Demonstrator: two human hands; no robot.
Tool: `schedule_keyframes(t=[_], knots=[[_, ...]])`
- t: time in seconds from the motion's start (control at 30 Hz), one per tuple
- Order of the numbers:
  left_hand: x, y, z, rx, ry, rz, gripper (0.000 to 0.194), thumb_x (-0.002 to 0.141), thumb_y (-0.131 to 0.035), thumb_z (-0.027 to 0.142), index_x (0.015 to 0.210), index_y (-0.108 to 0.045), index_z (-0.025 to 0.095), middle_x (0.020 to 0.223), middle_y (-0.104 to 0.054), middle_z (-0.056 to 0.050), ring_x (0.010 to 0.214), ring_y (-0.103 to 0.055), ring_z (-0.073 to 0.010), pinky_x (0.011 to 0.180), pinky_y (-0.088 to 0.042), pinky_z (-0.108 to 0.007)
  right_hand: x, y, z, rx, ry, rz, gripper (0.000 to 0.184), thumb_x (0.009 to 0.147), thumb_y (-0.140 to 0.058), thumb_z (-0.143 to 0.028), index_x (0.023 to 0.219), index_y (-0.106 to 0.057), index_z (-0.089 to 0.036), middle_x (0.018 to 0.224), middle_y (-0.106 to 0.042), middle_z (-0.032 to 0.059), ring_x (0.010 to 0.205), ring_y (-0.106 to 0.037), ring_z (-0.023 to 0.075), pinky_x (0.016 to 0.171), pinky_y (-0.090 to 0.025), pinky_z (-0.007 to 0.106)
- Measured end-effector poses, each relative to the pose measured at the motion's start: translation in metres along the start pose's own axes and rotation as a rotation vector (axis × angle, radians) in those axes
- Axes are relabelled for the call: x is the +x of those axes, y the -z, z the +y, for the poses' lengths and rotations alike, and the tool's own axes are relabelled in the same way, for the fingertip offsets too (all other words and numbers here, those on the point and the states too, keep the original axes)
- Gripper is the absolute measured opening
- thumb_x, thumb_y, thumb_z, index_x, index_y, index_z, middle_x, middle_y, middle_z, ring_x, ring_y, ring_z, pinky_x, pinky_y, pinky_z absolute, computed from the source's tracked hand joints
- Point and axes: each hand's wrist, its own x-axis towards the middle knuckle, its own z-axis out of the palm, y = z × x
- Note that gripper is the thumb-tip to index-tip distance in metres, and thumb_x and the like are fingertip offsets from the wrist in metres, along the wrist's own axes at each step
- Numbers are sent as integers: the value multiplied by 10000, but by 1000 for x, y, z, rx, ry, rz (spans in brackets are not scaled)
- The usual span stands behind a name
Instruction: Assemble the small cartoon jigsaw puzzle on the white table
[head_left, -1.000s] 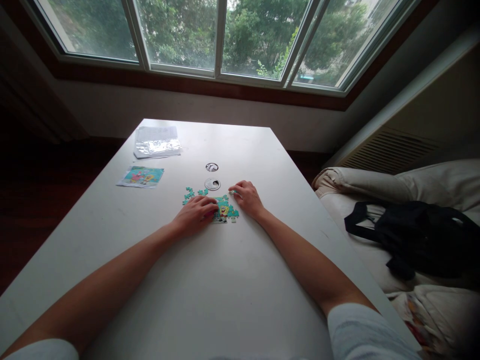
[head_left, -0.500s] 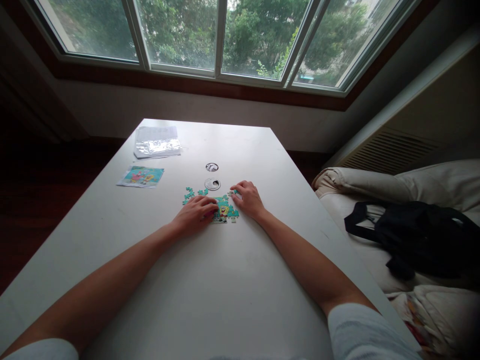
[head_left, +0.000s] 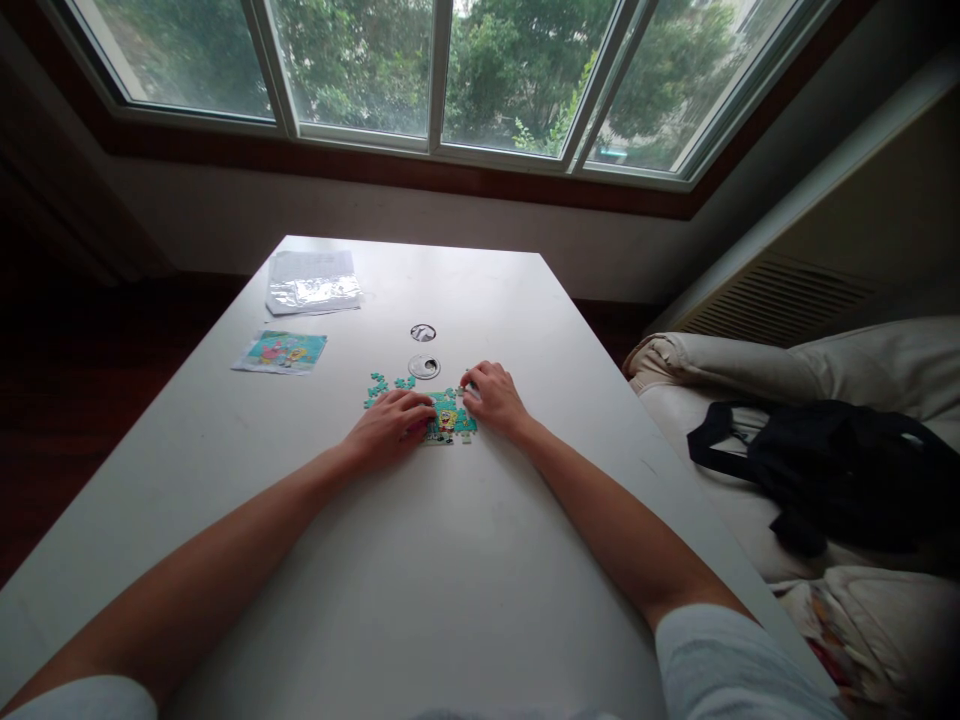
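Note:
A partly joined jigsaw puzzle in teal with a yellow cartoon figure lies flat on the white table. My left hand rests over its left part, fingers stretched out and lightly curved, covering some of the picture. At the upper right edge is my right hand, its thumb and fingers closed around a small puzzle piece that is mostly hidden. Loose teal puzzle pieces lie just beyond my left hand.
A printed picture sheet lies to the left, with a clear plastic bag and papers behind it. Two round patterned discs, a nearer one and a farther one, sit past the puzzle. Right of the table, a sofa holds a black bag.
My right fingers have shifted slightly at the puzzle's upper right, and less teal shows by their tips. My left hand stays in place on the puzzle.

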Motion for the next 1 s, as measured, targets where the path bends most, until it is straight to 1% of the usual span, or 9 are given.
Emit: schedule_keyframes(t=[0.17, 0.23, 0.3, 0.37, 0.43, 0.5, 0.53, 0.7, 1.0], knots=[[0, 0, 0, -5, 1, -7, 306, 986, -523, 264, 1252, -671, 301, 1356, -644, -36, 1237, -544, -270, 1073, -438, -467, -2, 7, -4, 112, 69, 20, 76, 824, -642, -169, 885, -643, -215, 921, -695, 42, 964, -565, 234, 925, -365, 380], [0, 0, 0, -11, 0, -5, 308, 987, -523, 267, 1255, -669, 306, 1352, -645, -36, 1236, -543, -270, 1070, -438, -468, -2, 11, -5, 201, 98, -3, 68, 808, -639, -157, 847, -635, -212, 860, -691, 23, 898, -577, 208, 920, -377, 367], [0, 0, 0, -15, 0, -2, 312, 989, -518, 269, 1258, -669, 311, 1349, -645, -39, 1237, -542, -270, 1069, -436, -470, -2, 16, -6, 320, 111, -62, 72, 798, -625, -155, 847, -637, -206, 844, -686, 14, 839, -584, 180, 861, -410, 329], [0, 1, 0, -16, 3, -2, 312, 991, -514, 271, 1258, -669, 314, 1350, -643, -38, 1239, -540, -271, 1071, -433, -471, -2, 21, -6, 446, 116, -173, 66, 806, -609, -180, 860, -643, -196, 848, -683, 11, 805, -591, 158, 761, -424, 281], [0, 1, 0, -15, 4, -5, 307, 990, -519, 278, 1254, -671, 316, 1347, -643, -38, 1234, -542, -271, 1071, -432, -470, -2, 28, -6, 535, 129, -351, 77, 807, -613, -209, 871, -651, -188, 824, -676, -1, 765, -585, 142, 703, -421, 254], [0, 1, 0, -16, 3, -11, 304, 987, -525, 281, 1252, -672, 315, 1345, -643, -39, 1230, -543, -271, 1073, -431, -471, -3, 34, -7, 562, 163, -534, 92, 799, -625, -220, 874, -664, -184, 796, -669, -12, 723, -568, 131, 672, -414, 243], [0, 1, -1, -16, 1, -13, 305, 986, -527, 280, 1252, -672, 315, 1344, -643, -39, 1230, -542, -270, 1076, -429, -472, -4, 37, -9, 551, 179, -568, 95, 796, -629, -219, 875, -667, -182, 787, -663, -16, 717, -562, 129, 668, -411, 241], [0, -1, -2, -11, 2, -13, 300, 985, -530, 276, 1250, -669, 306, 1343, -643, -37, 1235, -538, -271, 1085, -426, -473, -9, 44, -20, 507, 198, -596, 70, 796, -611, -199, 843, -660, -182, 746, -636, -26, 693, -540, 120, 641, -383, 230], [0, -1, -1, -20, 8, -7, 307, 981, -537, 271, 1259, -662, 313, 1341, -643, -38, 1230, -543, -270, 1075, -434, -472, -12, 40, -27, 393, 241, -558, 33, 760, -595, -170, 775, -614, -193, 687, -581, -45, 652, -490, 114, 604, -331, 227]])
